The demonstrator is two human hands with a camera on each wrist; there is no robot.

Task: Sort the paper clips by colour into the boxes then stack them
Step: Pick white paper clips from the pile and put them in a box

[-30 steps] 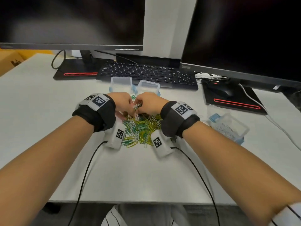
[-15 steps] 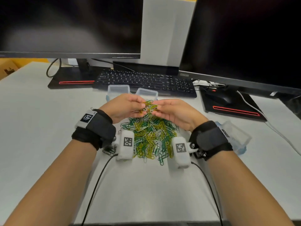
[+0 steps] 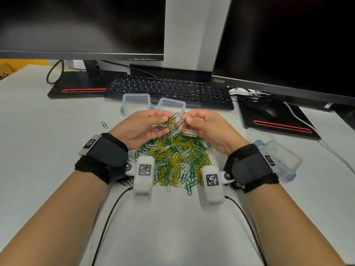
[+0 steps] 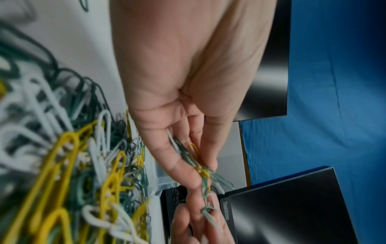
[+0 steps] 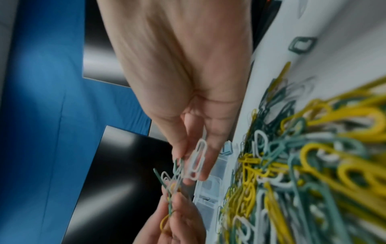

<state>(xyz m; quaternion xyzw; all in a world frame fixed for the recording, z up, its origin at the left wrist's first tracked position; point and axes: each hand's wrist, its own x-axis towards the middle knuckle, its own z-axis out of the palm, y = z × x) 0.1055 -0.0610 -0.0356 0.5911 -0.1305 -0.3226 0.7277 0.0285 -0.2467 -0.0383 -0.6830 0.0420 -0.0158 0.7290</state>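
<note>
A heap of green, yellow and white paper clips [image 3: 173, 160] lies on the white desk between my wrists. Above its far edge both palms face up. My left hand [image 3: 153, 122] pinches a tangled bunch of clips [image 4: 198, 163], mostly green with some yellow and white. My right hand [image 3: 189, 121] pinches a white clip [image 3: 185, 118] hooked into that bunch, and more white clips [image 5: 196, 162] lie on its fingers. Two clear empty boxes [image 3: 136, 101] [image 3: 171, 106] stand just beyond the hands. A third clear box [image 3: 280, 160] with blue latches lies right of my right wrist.
A black keyboard [image 3: 169, 89] and two dark monitors [image 3: 82, 25] stand behind the boxes. A mouse [image 3: 261, 110] sits on a black stand at the right, with a white cable running past it. One stray clip [image 3: 104, 124] lies on the desk to the left.
Both hands have lifted off the heap and turned palms up, bringing a tangled bunch of clips with them. They have drawn slightly apart, with the bunch stretched between their fingertips.
</note>
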